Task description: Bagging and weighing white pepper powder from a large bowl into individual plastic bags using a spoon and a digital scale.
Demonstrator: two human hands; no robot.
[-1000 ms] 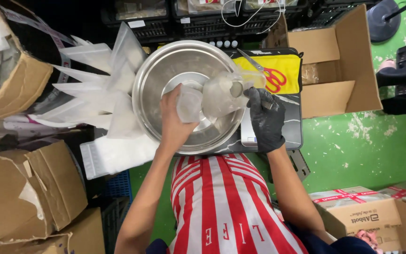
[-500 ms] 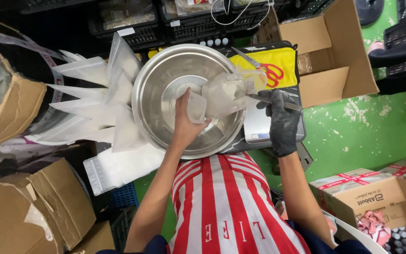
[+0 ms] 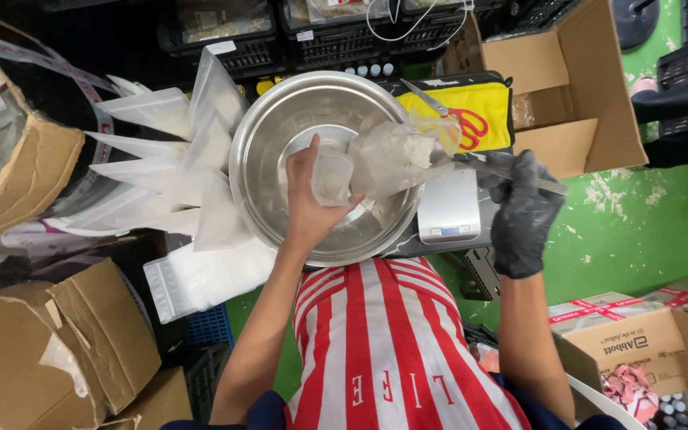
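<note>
Green floor and cardboard boxes ring a dark surface carrying a steel bowl and a scale. Over the bowl, the bare left hand clenches a powder bag. Beside the scale, the gloved right hand grasps a thin metal tool.

Dark marbled tabletop, small, edged in black. Resting on it: wide round stainless-steel bowl, flat silver digital scale just right of the bowl, yellow cloth pouch at the far side, red-handled scissors lying across the pouch.
</note>
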